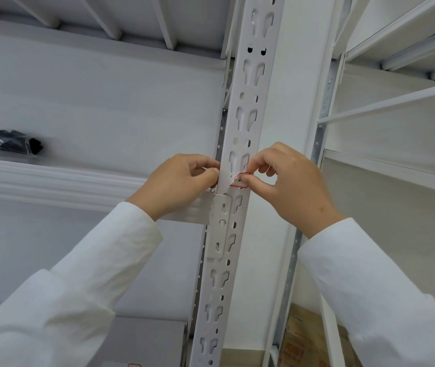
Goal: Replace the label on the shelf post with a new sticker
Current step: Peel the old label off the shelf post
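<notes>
White metal shelving fills the view, and one slotted shelf post (240,154) runs up the middle with both white-sleeved arms raised to it. Left hand (182,181) is pinched against the post's left edge, fingers closed together there, though what it grips is too small to make out, while the right hand (288,184) has thumb and forefinger clamped on one red-bordered sticker (239,181) lying on the post's face toward its right edge, just above the beam bracket (220,226). One black bundle (16,143) sits on the left-hand shelf (52,178), well apart from the hands.
</notes>
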Tool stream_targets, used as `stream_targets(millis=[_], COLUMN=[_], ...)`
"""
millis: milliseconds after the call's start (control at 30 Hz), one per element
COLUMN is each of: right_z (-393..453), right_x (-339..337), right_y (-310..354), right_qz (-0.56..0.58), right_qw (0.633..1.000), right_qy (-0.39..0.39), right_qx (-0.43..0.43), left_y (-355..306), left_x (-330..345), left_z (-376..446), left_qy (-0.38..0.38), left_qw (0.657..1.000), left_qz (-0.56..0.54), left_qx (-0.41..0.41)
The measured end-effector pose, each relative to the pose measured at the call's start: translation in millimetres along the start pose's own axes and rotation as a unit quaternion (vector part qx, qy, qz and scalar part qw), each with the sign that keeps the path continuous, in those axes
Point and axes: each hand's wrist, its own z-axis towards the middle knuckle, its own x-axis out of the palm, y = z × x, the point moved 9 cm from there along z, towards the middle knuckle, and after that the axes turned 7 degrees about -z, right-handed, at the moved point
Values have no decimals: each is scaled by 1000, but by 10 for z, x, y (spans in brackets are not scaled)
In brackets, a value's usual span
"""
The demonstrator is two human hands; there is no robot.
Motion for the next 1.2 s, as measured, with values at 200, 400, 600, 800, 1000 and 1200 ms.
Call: stream_targets(millis=[200, 400, 600, 800, 1000, 1200], right_z=[14, 2, -9, -25, -80, -98], right_x=[23, 27, 63, 36, 1, 19], right_y=[2, -13, 13, 25, -23, -56], right_qz=[-8, 5, -5, -19, 3, 22], right_qw=[999, 999, 997, 998, 999, 998], right_qy=[31, 33, 56, 42, -15, -9], right_qx=[9, 28, 45, 41, 39, 57], left_y=[2, -2, -28, -90, -140, -130], left_x=[-4, -6, 2, 15, 48, 27], left_z=[-2, -7, -19, -73, -86, -67], left_qy=[-2, -5, 2, -15, -39, -72], left_qw=[1000, 1000, 1000, 999, 990, 985], left_qz=[3, 5, 7, 38, 131, 159], left_qx=[-1, -4, -7, -24, -20, -7])
